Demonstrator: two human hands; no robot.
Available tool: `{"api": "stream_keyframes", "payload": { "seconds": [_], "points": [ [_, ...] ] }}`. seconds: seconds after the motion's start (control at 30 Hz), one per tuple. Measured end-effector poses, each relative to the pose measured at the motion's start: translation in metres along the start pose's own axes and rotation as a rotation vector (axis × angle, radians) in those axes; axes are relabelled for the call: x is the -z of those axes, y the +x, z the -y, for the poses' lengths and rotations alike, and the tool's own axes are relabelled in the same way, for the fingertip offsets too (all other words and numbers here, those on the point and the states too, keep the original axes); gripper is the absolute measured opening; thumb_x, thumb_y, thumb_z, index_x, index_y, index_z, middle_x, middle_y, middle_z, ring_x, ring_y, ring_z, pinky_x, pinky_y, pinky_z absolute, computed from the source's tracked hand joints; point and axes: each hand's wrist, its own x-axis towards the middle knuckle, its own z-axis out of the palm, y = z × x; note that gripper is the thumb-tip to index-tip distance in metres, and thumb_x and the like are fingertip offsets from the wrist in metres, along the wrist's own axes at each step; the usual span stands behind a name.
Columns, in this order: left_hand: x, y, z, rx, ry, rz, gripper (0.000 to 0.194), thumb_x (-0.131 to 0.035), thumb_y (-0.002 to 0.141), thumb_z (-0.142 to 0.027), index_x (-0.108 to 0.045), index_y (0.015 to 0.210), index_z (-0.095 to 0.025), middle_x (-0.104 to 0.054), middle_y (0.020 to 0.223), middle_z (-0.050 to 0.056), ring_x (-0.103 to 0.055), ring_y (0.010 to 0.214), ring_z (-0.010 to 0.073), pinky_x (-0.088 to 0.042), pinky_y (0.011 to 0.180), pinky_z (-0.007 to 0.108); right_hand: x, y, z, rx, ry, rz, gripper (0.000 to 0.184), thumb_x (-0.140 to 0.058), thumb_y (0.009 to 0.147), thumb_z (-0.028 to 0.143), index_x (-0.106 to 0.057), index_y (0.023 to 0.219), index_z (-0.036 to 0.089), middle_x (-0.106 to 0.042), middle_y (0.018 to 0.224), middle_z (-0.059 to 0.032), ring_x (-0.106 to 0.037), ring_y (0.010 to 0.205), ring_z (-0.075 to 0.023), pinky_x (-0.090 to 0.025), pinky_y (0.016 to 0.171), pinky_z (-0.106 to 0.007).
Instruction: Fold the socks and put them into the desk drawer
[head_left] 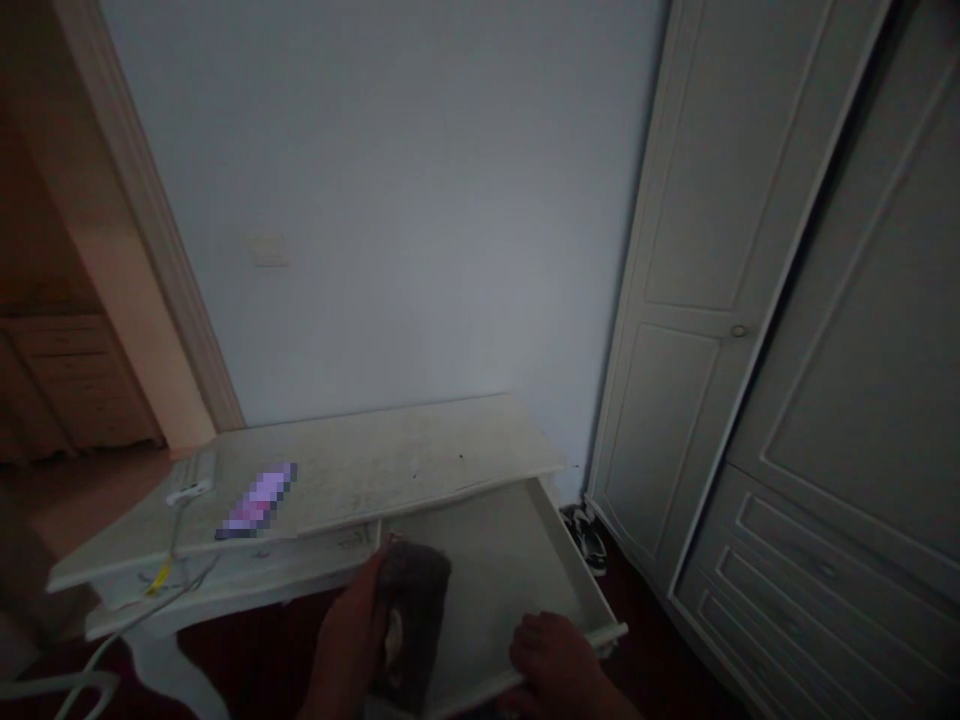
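A white bedside table (390,460) stands against the wall with its drawer (577,570) pulled out. My left hand (349,630) is closed around a dark, flat object (412,610) and holds it over the drawer's left part. My right hand (555,655) rests on the drawer's front edge with its fingers curled over the rim.
A pixelated purple item (259,500) and a white device with a cable (187,490) lie on the tabletop. A tall white wardrobe (787,350) stands at the right. Dark shoes (585,535) sit on the floor between table and wardrobe. A doorway (67,300) opens at the left.
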Motion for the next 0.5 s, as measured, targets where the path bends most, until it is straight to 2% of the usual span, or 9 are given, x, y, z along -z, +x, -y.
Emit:
{"api": "stream_keyframes", "payload": {
  "seconds": [0.03,0.13,0.2,0.27,0.33,0.4,0.5],
  "points": [
    [-0.002,0.012,-0.017,-0.035,0.029,0.033,0.064,-0.034,0.098,-0.025,-0.045,0.161,-0.025,-0.063,0.155,0.006,-0.065,0.135,0.0260,-0.054,0.110,0.039,-0.007,0.003,0.000,0.005,-0.016,-0.016,0.068,-0.050,0.090,0.088,-0.064,0.078,0.023,-0.073,0.080,-0.0043,-0.065,0.078,-0.0237,-0.041,0.067,-0.035],
    [-0.019,0.044,-0.057,-0.126,0.196,0.183,0.066,-0.035,0.097,-0.013,-0.044,0.162,-0.025,-0.051,0.165,0.008,-0.059,0.142,0.0249,-0.046,0.117,0.041,-0.027,0.010,0.005,0.002,-0.050,-0.044,0.065,-0.054,0.089,0.086,-0.065,0.076,0.024,-0.072,0.075,-0.0043,-0.065,0.075,-0.0240,-0.041,0.063,-0.035],
    [-0.037,0.058,-0.069,-0.153,0.318,0.362,0.070,-0.041,0.093,-0.006,-0.046,0.160,-0.025,-0.048,0.167,0.011,-0.057,0.143,0.0272,-0.044,0.117,0.043,-0.035,0.013,0.010,-0.015,-0.034,-0.041,0.064,-0.056,0.089,0.086,-0.067,0.077,0.024,-0.073,0.077,-0.0050,-0.065,0.077,-0.0246,-0.042,0.064,-0.034],
    [-0.055,0.067,-0.068,-0.161,0.365,0.498,0.075,-0.055,0.083,-0.004,-0.050,0.156,-0.023,-0.049,0.165,0.016,-0.057,0.141,0.0326,-0.045,0.116,0.047,-0.033,0.012,0.016,-0.048,0.019,-0.015,0.065,-0.058,0.086,0.087,-0.068,0.079,0.024,-0.074,0.080,-0.0060,-0.066,0.081,-0.0255,-0.045,0.067,-0.034],
    [-0.069,0.072,-0.062,-0.163,0.367,0.571,0.084,-0.066,0.073,-0.003,-0.052,0.154,-0.020,-0.047,0.164,0.020,-0.053,0.143,0.0393,-0.044,0.116,0.053,-0.019,0.012,0.021,-0.093,0.103,0.017,0.065,-0.060,0.083,0.088,-0.068,0.079,0.024,-0.074,0.083,-0.0065,-0.066,0.084,-0.0265,-0.047,0.070,-0.034],
    [-0.078,0.074,-0.055,-0.179,0.348,0.630,0.084,-0.074,0.069,-0.007,-0.056,0.150,-0.020,-0.045,0.163,0.021,-0.050,0.144,0.0415,-0.042,0.117,0.054,0.007,0.014,0.023,-0.168,0.239,0.016,0.061,-0.061,0.085,0.085,-0.069,0.084,0.025,-0.074,0.086,-0.0057,-0.067,0.086,-0.0264,-0.049,0.075,-0.035],
    [-0.078,0.073,-0.048,-0.242,0.234,0.744,0.078,-0.086,0.062,-0.018,-0.065,0.136,-0.025,-0.057,0.148,0.011,-0.058,0.133,0.0327,-0.047,0.113,0.041,0.052,0.029,0.018,-0.360,0.498,-0.076,0.046,-0.058,0.098,0.069,-0.071,0.116,0.028,-0.074,0.114,-0.0067,-0.068,0.104,-0.0261,-0.052,0.091,-0.035]
  ]
}}
